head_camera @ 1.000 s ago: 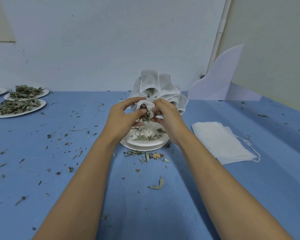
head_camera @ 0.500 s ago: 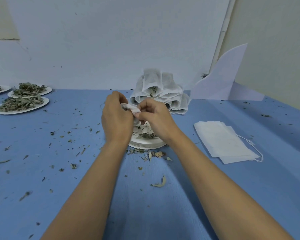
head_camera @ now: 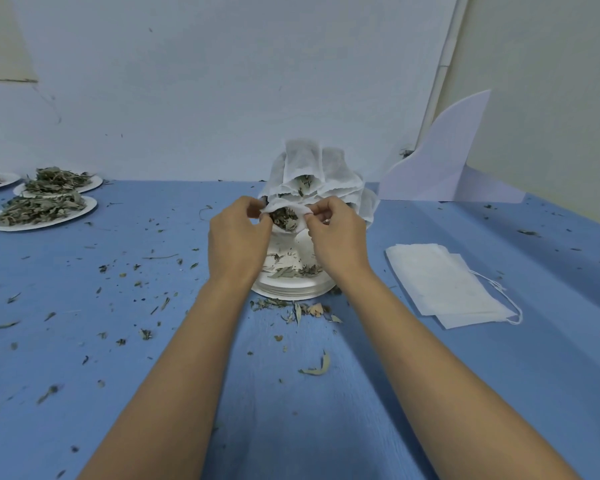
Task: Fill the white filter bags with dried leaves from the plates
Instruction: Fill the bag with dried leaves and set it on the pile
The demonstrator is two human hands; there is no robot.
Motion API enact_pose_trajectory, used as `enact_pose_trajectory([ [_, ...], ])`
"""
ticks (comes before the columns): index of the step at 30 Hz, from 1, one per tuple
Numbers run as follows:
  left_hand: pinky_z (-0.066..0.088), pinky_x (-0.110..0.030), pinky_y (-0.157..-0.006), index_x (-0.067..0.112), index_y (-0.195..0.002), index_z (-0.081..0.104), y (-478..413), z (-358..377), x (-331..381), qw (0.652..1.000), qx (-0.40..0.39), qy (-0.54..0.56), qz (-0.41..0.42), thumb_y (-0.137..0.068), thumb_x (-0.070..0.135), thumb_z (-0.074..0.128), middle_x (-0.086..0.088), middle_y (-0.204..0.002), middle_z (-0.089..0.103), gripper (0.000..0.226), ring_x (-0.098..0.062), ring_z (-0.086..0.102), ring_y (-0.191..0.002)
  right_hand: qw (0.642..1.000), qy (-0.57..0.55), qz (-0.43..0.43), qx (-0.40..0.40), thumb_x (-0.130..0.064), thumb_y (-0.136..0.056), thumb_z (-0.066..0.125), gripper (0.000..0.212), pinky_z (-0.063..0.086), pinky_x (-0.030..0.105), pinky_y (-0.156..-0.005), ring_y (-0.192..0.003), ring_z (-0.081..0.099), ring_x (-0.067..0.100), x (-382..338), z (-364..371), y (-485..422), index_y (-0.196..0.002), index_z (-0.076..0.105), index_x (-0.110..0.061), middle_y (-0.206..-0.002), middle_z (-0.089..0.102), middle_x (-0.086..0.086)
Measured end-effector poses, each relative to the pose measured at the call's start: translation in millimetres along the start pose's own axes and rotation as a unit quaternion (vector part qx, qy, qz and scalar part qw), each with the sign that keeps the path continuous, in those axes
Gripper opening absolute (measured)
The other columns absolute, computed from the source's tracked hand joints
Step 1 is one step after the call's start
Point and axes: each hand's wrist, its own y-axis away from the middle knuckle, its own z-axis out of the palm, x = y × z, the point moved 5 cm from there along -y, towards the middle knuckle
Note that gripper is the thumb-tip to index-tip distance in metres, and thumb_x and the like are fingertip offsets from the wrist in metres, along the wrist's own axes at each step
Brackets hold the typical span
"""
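Since the earlier frame, the bunched bag mouth is spread open. The filter bag (head_camera: 297,227) is pinched at its rim between the left hand (head_camera: 238,237) and the right hand (head_camera: 336,237), both hands equally near, directly above the plate (head_camera: 291,294). Its mouth is turned toward the wearer. The pile of filled bags (head_camera: 312,174) lies just beyond.

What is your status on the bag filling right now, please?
Left hand and right hand each pinch the filter bag open above the near plate. Bag holds dried leaves. Nothing blocking; spare bags lie flat to the right.
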Motion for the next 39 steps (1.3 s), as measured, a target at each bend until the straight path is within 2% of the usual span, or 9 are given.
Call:
enact_pose_trajectory([
  [8, 0.040, -0.025, -0.067, 0.015, -0.089, 0.069, -1, 1, 1, 0.999, -0.004, -0.036, -0.002, -0.090, 0.023, 0.057, 0.001, -0.078, 0.065, 0.014, -0.017, 0.062, -0.077, 0.991, -0.053, 0.012, -0.122, -0.013, -0.080, 0.069, 0.036, 0.038, 0.008, -0.073, -0.098, 0.052, 0.002, -2, 9, 2, -0.114, 0.058, -0.021, -0.108, 0.058, -0.011],
  [13, 0.045, -0.022, -0.066, 0.018, -0.087, 0.075, 0, 5, 6, 0.997, -0.072, 0.011, 0.038, -0.089, 0.022, 0.061, 0.004, -0.072, 0.067, 0.014, -0.011, 0.061, -0.070, 0.997, -0.050, -0.002, -0.060, -0.007, -0.082, 0.069, 0.022, 0.039, 0.001, -0.062, -0.074, 0.052, -0.006, 1, 3, 0, -0.098, 0.061, -0.021, -0.081, 0.055, -0.017],
  [17, 0.038, -0.014, -0.049, 0.042, -0.079, 0.071, 7, 12, 11, 0.978, -0.174, 0.109, 0.022, -0.088, 0.019, 0.063, 0.000, -0.068, 0.069, 0.026, -0.006, 0.048, -0.053, 0.999, -0.038, -0.010, -0.005, -0.006, -0.083, 0.066, 0.018, 0.040, 0.006, -0.057, -0.071, 0.053, 0.003, 4, -1, 0, -0.092, 0.058, -0.020, -0.077, 0.055, -0.012],
  [21, 0.033, -0.005, -0.044, 0.035, -0.086, 0.073, 12, 18, 13, 0.963, -0.230, 0.139, -0.007, -0.087, 0.014, 0.061, 0.012, -0.061, 0.068, 0.025, 0.005, 0.045, -0.041, 0.999, 0.032, 0.001, 0.017, -0.006, -0.083, 0.063, 0.021, 0.037, 0.017, -0.061, -0.077, 0.051, 0.010, 10, -1, -1, -0.101, 0.058, -0.014, -0.080, 0.050, -0.011],
  [25, 0.033, -0.012, -0.044, 0.037, -0.080, 0.072, 8, 17, 7, 0.972, -0.194, 0.127, -0.025, -0.084, 0.013, 0.058, 0.013, -0.051, 0.053, 0.028, -0.001, 0.038, -0.043, 1.000, 0.013, 0.020, 0.001, -0.011, -0.084, 0.064, 0.022, 0.044, 0.024, -0.066, -0.080, 0.055, 0.013, 12, 2, -1, -0.104, 0.058, -0.014, -0.084, 0.055, -0.007],
  [28, 0.036, -0.012, -0.048, 0.034, -0.078, 0.070, 3, 12, 2, 0.983, -0.141, 0.118, -0.021, -0.084, 0.012, 0.059, 0.013, -0.051, 0.054, 0.026, 0.000, 0.043, -0.047, 0.994, -0.070, 0.066, -0.052, -0.021, -0.084, 0.065, 0.023, 0.043, 0.013, -0.061, -0.080, 0.058, 0.006, 11, 3, -1, -0.106, 0.057, -0.020, -0.086, 0.057, -0.012],
  [32, 0.038, -0.013, -0.052, 0.020, -0.096, 0.074, -1, 0, 2, 0.998, -0.020, 0.052, 0.010, -0.087, 0.014, 0.054, 0.001, -0.062, 0.063, 0.023, -0.010, 0.054, -0.056, 0.989, -0.104, 0.061, -0.086, -0.027, -0.089, 0.059, 0.022, 0.044, 0.018, -0.076, -0.093, 0.058, 0.003, 7, -6, -5, -0.110, 0.061, -0.023, -0.099, 0.061, -0.014],
  [35, 0.040, -0.008, -0.050, 0.015, -0.103, 0.073, -2, -6, 3, 0.997, 0.030, 0.063, 0.014, -0.091, 0.011, 0.050, -0.013, -0.069, 0.067, 0.026, -0.013, 0.059, -0.056, 0.995, 0.049, 0.035, -0.081, -0.023, -0.088, 0.053, 0.018, 0.044, 0.026, -0.066, -0.077, 0.058, 0.015, 6, -20, -11, -0.089, 0.066, -0.009, -0.079, 0.063, -0.005],
  [39, 0.040, -0.002, -0.052, 0.013, -0.107, 0.071, -1, -5, 4, 0.996, 0.034, 0.088, 0.006, -0.093, 0.009, 0.048, -0.005, -0.068, 0.067, 0.027, 0.007, 0.059, -0.051, 0.938, 0.259, 0.051, -0.223, -0.023, -0.088, 0.055, 0.032, 0.035, 0.028, -0.055, -0.061, 0.045, 0.022, 8, -8, -5, -0.070, 0.058, 0.003, -0.069, 0.054, 0.017],
])
